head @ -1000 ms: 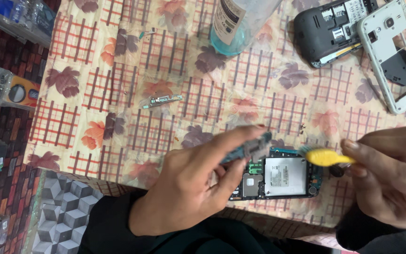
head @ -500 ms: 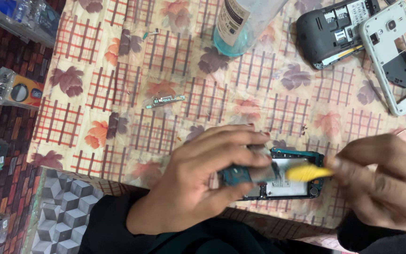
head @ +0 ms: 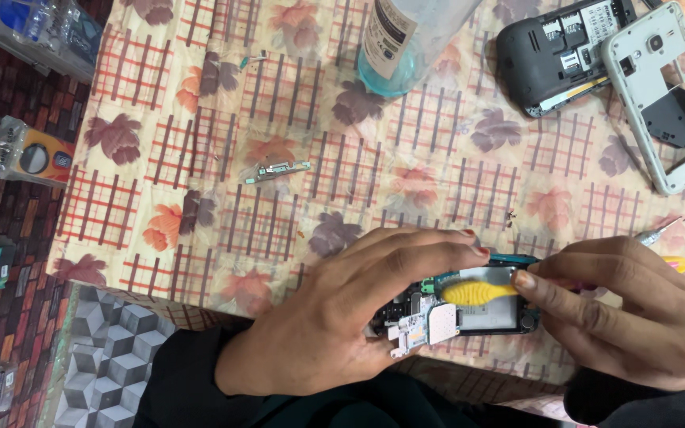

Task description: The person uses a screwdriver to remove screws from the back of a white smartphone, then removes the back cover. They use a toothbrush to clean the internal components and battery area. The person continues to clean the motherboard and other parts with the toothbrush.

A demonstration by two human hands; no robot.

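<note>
Plainly the opened dark smartphone body with its bare circuit board and silver metal shield (head: 457, 317) is a light, stiff and fragile piece; it lies at the near edge of the table, right of centre. Its teal frame edges look like the safest places to grip, since the exposed board and the small white connector tabs at its left end would likely bend or crack under pressure. The left hand (head: 342, 317) lies over the phone's left part, fingers spread across its far edge and clamped down on it. The right hand (head: 628, 309) pinches a yellow plastic-handled tool (head: 477, 292), whose ridged end lies across the shield; the handle seems grippy, not slippery. Beyond lies the floral checked tablecloth (head: 200, 158), with a small green circuit strip (head: 277, 170) left of centre. At the far edge stands a clear plastic bottle with bluish base (head: 406, 40); far right lie a black phone back housing (head: 556, 51) and a pale grey phone frame (head: 667, 95)
</note>
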